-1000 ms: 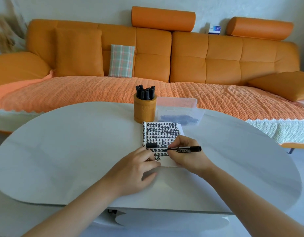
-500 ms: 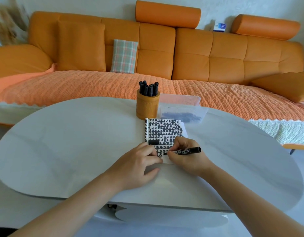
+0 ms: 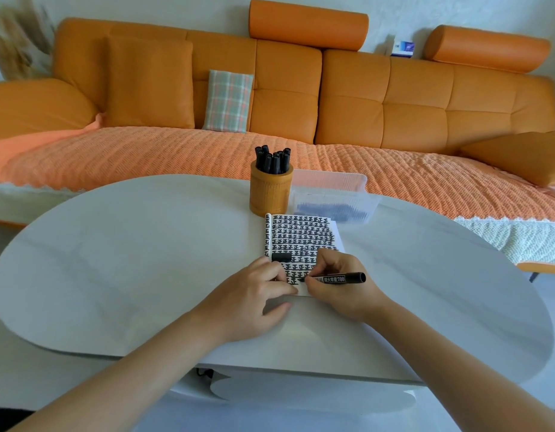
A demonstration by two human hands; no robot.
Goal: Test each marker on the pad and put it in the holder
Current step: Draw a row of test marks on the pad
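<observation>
A white pad (image 3: 301, 235) covered with rows of black marks lies on the table, just in front of a wooden holder (image 3: 270, 191) that stands full of several black markers (image 3: 273, 160). My right hand (image 3: 341, 294) grips an uncapped black marker (image 3: 341, 279) with its tip down on the pad's lower rows. My left hand (image 3: 251, 297) rests on the pad's lower left corner, fingers curled. A black cap (image 3: 281, 256) sticks out at its fingertips and looks pinched there.
A clear plastic box (image 3: 332, 198) with dark markers inside sits behind the pad, right of the holder. The white oval table (image 3: 114, 260) spreads wide to both sides. An orange sofa (image 3: 347, 120) with cushions stands behind it.
The marker tip has moved a little lower on the pad, adding marks. My left hand stays on the pad's corner. The view has shifted slightly.
</observation>
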